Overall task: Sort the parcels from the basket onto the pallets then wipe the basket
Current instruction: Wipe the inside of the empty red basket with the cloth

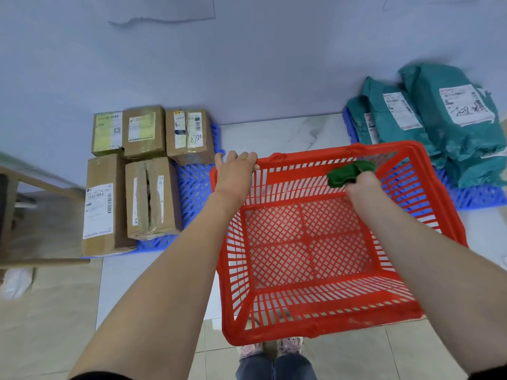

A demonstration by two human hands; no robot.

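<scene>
Left hand (235,171) grips basket (310,329) rim — right hand (361,185) holds cloth (346,171).

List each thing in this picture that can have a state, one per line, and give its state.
red basket: emptied of parcels
green cloth: bunched, against the basket's far wall
left hand: grips the basket's rim
right hand: holds the cloth
cardboard boxes: on the left pallet
teal mailer bags: piled on the right pallet

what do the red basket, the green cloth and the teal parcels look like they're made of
Red basket: moulded plastic, slightly glossy, with slatted walls and a lattice floor. Green cloth: soft fabric, bunched in the right hand. Teal parcels: probably thin plastic mailer bags, wrinkled and faintly shiny.
</scene>
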